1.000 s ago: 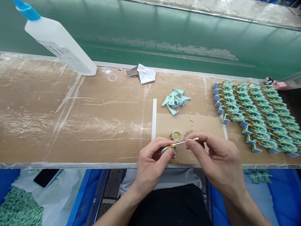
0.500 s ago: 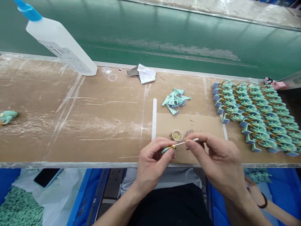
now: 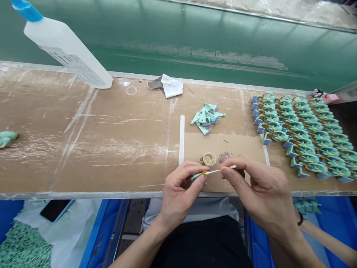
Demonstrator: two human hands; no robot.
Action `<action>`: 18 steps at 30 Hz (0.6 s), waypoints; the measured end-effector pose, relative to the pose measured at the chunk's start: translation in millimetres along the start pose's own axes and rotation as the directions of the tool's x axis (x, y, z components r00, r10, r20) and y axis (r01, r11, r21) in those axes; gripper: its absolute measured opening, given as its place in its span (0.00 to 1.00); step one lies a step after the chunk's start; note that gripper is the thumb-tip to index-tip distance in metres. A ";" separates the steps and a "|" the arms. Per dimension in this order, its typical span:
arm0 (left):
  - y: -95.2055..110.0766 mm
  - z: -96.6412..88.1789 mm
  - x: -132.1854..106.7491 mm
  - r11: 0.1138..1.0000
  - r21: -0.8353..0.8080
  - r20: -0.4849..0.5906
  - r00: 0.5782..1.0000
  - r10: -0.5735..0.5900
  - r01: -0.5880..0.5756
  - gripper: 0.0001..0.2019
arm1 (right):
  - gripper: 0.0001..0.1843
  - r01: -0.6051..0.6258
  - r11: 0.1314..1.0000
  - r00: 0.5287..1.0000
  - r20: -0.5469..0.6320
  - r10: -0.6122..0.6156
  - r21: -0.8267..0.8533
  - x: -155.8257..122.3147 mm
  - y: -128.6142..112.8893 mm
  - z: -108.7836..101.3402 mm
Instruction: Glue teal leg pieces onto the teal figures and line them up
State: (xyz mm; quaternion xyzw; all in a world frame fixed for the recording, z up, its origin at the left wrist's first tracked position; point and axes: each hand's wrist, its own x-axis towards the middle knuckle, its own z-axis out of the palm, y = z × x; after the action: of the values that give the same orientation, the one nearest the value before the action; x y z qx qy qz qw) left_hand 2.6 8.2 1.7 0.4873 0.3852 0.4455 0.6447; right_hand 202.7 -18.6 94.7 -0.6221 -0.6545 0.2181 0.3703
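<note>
My left hand [image 3: 182,188] pinches a small mint-green and ochre plastic piece [image 3: 198,175] between thumb and fingertips; much of it is hidden by the fingers. A white cotton swab [image 3: 214,171] is held by the thumb and fingers of my right hand [image 3: 259,190], and its far tip meets the ochre end of the piece. Just beyond my hands stands a small clear cup [image 3: 209,159] with yellowish liquid. A brownish, clear-looking blob [image 3: 224,156] lies beside the cup. Farther back is a loose pile of mint-green fan-shaped pieces [image 3: 205,117] with blue edges.
Rows of assembled mint-green figures [image 3: 304,134] fill the right of the bench. A tall white bottle [image 3: 69,52] and a crumpled cloth [image 3: 172,86] are along the back. Below are blue bins [image 3: 95,238], a phone [image 3: 55,209] and another person's forearm [image 3: 326,238].
The swab tip stays at the piece, with only a slight shift of my hands. At lower right, the other person's hand has moved behind my right forearm. The whole view has shifted slightly.
</note>
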 end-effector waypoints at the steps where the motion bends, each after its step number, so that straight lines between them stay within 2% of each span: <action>1: 0.0 0.0 -0.1 1.000 0.001 -0.001 1.000 0.003 -0.003 0.06 | 0.09 0.006 1.000 1.000 0.001 -0.006 -0.001 0.8 0.3 -0.3; 18: 0.0 -1.5 -0.4 1.000 0.017 0.022 1.000 -0.015 0.014 0.06 | 0.09 -0.020 1.000 1.000 -0.022 0.020 0.008 4.2 3.1 3.9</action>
State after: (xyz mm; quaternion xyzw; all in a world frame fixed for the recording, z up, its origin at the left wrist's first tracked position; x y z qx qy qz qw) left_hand 1.1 8.3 1.3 0.4949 0.3854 0.4320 0.6480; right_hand 202.0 -13.4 90.8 -0.6295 -0.6433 0.2172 0.3777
